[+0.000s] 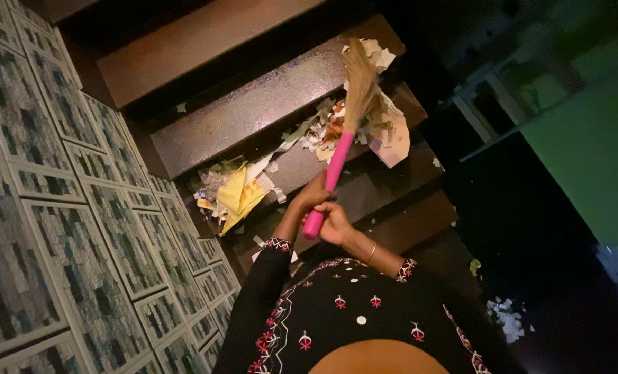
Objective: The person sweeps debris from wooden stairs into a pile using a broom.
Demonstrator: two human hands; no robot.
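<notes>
both hands (pixel 325 208) gripping pink broom (pixel 338 161), littered stairs (pixel 253 114)

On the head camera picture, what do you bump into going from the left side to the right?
Tiled wall → yellow wrapper → left hand → broom → torn brown paper → white paper scraps.

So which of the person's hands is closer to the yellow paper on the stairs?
Left. The left hand grips the pink broom handle just right of the yellow paper; the right hand holds the handle's end, farther away.
</notes>
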